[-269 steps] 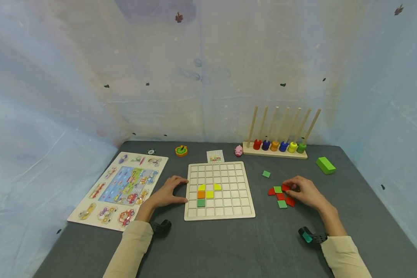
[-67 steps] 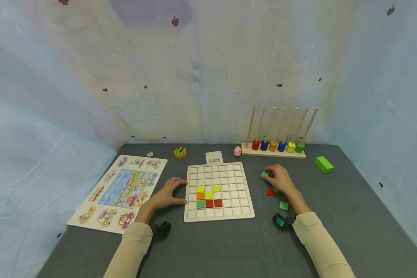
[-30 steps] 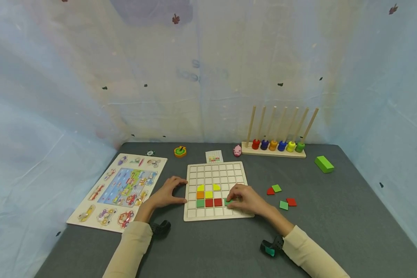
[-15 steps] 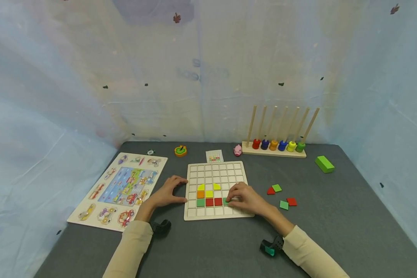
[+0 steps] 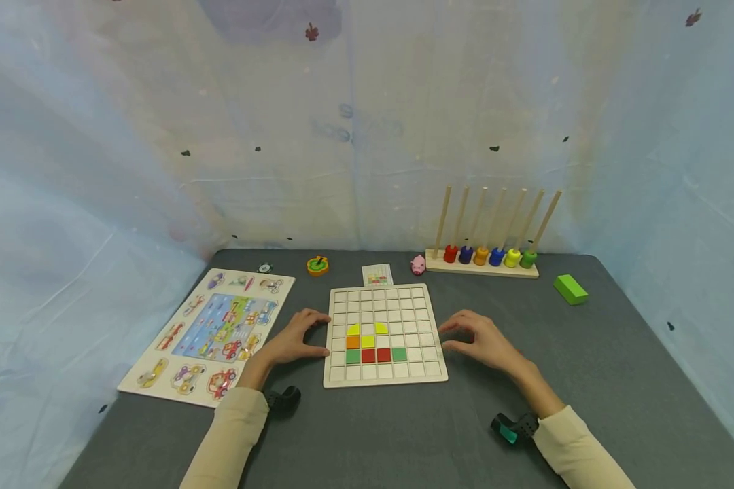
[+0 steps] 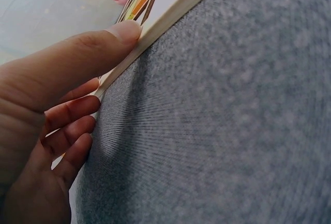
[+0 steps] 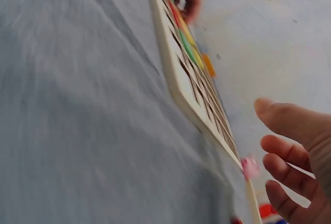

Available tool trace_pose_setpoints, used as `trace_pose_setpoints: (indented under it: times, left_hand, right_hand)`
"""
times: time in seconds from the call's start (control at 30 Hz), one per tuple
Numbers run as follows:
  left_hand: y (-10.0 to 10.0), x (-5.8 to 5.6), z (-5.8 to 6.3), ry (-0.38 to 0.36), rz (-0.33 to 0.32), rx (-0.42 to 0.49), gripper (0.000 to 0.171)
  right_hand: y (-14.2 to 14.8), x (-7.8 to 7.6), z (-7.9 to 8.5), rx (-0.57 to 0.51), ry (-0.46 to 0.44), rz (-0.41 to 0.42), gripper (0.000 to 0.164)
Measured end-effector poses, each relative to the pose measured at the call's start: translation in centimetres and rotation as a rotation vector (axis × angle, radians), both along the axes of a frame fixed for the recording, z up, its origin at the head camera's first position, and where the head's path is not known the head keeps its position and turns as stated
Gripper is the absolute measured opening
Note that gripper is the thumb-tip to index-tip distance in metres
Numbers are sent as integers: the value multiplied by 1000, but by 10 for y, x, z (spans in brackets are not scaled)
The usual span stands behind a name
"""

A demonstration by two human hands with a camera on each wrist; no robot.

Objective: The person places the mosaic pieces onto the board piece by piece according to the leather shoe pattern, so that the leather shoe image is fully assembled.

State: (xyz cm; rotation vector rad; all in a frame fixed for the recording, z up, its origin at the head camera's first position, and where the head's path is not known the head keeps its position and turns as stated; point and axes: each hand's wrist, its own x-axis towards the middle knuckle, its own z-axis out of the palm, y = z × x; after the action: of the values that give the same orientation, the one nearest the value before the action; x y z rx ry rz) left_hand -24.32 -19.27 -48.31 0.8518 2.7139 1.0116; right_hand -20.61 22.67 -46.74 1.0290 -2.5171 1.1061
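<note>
A square wooden grid board [image 5: 367, 307] lies in the middle of the table, with several flat tiles in its cells. One row has a green tile [image 5: 353, 356], a red tile [image 5: 368, 356], another red tile [image 5: 383, 355] and a green tile [image 5: 399, 354]. Above them sit an orange tile [image 5: 353, 342] and yellow tiles [image 5: 368, 341]. My left hand [image 5: 295, 337] rests thumb and fingertips along the board's left edge; in the left wrist view the thumb [image 6: 98, 50] touches the rim. My right hand [image 5: 478, 339] is just right of the board, fingers apart, holding nothing.
Left of the board lies a picture puzzle [image 5: 214, 333]. Behind it stand a pattern card [image 5: 377, 274], a pink pig [image 5: 418, 265], an orange-green toy [image 5: 317, 265] and a peg rack with rings [image 5: 481, 261]. A green block [image 5: 570, 289] lies right.
Two red tiles and a green tile have been added to the board's row. The right hand has let go of the green tile and moved right, covering the loose tiles. The left hand stays put.
</note>
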Motion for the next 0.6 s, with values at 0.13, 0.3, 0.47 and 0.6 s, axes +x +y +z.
trace_pose_setpoints:
  times: [0.13,0.3,0.47,0.6]
  left_hand:
    - [0,-1,-1,5,-1,-3,68]
    - [0,0,1,4,-2,2,67]
    - [0,0,2,2,-2,1,68]
    - [0,0,2,-1,2,-6,68]
  right_hand:
    - [23,5,3,15,26,-36,26]
    - [44,13,6,41,18,-68,28]
    - [60,20,6,81,-10,-100,33]
    - [70,25,3,103,-29,-112,36]
